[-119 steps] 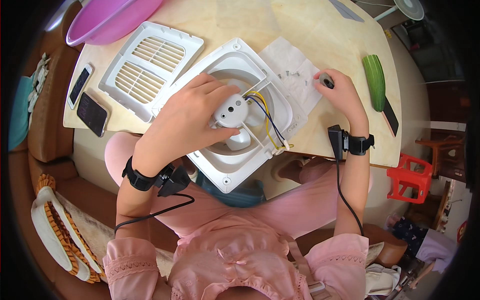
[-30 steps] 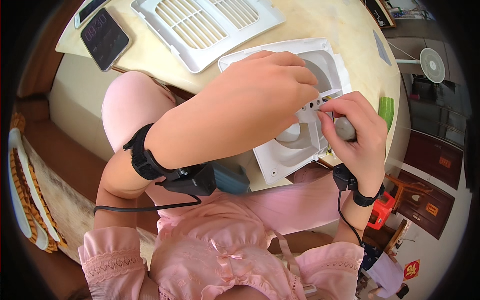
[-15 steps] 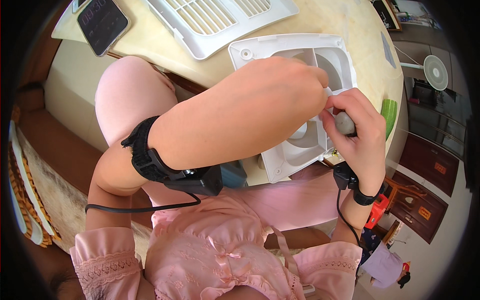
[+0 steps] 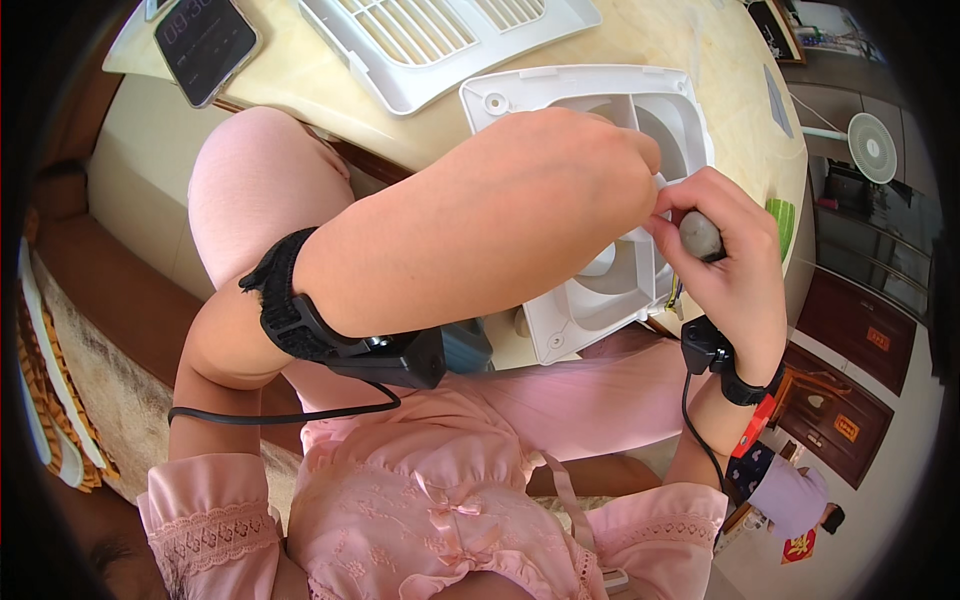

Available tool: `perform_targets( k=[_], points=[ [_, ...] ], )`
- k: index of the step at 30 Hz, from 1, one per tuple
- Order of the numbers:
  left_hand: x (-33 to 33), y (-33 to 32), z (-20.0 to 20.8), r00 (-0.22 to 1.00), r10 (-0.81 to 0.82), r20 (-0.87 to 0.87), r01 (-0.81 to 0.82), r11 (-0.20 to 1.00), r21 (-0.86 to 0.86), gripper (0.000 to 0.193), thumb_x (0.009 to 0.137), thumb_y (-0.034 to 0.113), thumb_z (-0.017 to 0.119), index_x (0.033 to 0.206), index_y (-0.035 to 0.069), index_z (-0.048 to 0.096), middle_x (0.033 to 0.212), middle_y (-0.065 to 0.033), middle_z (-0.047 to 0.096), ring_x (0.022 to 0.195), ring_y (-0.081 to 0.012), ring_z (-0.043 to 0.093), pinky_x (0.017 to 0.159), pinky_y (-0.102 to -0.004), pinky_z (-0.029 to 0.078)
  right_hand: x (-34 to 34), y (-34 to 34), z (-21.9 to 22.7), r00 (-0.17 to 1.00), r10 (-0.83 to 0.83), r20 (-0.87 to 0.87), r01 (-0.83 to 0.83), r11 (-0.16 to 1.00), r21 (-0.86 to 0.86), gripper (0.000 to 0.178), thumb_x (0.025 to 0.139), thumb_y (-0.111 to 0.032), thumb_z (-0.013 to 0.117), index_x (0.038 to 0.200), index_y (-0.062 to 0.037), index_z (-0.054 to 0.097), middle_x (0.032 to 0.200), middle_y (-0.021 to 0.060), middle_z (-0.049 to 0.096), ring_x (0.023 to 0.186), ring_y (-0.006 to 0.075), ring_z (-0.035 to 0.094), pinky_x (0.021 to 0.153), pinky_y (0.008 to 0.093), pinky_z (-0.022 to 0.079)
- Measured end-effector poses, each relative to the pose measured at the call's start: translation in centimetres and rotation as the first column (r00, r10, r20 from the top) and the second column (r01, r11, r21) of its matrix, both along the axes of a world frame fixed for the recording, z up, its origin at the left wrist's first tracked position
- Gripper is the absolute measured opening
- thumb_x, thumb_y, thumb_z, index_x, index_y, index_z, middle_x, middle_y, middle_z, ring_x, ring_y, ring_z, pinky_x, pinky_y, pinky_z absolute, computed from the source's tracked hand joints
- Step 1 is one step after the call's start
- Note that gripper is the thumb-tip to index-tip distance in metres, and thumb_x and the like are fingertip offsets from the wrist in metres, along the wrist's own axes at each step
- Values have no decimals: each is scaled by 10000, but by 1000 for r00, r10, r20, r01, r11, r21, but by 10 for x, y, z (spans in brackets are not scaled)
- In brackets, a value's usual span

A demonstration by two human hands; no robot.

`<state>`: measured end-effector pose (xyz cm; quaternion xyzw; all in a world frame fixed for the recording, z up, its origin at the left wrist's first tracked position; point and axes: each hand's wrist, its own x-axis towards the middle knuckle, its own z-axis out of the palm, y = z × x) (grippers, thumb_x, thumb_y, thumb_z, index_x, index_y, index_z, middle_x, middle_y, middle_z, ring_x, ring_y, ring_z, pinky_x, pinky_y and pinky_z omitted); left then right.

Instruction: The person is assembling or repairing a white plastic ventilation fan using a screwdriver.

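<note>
A white plastic fan housing [image 4: 585, 322] with a round opening and cross ribs stands tilted at the table's edge in front of me. My left hand [image 4: 595, 165] reaches across it, back of the hand up and fingers curled; what they grip is hidden. Against those fingers, my right hand [image 4: 735, 225] has its thumb and forefinger pinched together. A tool handle with a rounded grey end [image 4: 700, 236] sits in the curl of my right hand. Its working end cannot be seen. A small yellow and black piece [image 4: 674, 295] shows below, beside the housing.
A white louvred grille [image 4: 430, 75] lies farther back on the pale table [image 4: 660, 35]. At the left edge is a phone [image 4: 207, 50]; a green ribbed object [image 4: 780, 225] lies to the right. Beyond are a fan [image 4: 871, 147] and another person [image 4: 790, 497].
My right hand and the grey-ended tool have shifted slightly right, with the fingertips still at my left hand. My left hand stays nearly in place. The person in the background has moved.
</note>
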<state>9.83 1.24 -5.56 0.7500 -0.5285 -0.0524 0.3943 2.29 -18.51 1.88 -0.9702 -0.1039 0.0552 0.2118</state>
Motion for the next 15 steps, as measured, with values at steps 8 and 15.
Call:
perform_targets(
  k=[8, 15],
  points=[
    [-1, 1, 0, 1000, 7, 11, -7, 1000, -3, 206, 824, 59, 739, 1012, -8, 691, 1161, -83, 693, 981, -320, 676, 815, -413, 557, 2, 5, 3, 1000, 12, -18, -14, 998, -64, 170, 784, 33, 731, 927, -29, 664, 876, 90, 668, 794, 292, 677, 707, 342, 538],
    [-1, 1, 2, 1000, -1, 22, 0, 999, 52, 200, 825, 65, 741, 1006, -8, 699, 1170, -82, 694, 989, -315, 676, 819, -408, 557, 7, 3, 6, 999, 11, -35, -14, 997, -76, 146, 800, 13, 740, 921, -22, 665, 888, 95, 683, 794, 296, 680, 715, 342, 539]
  ],
)
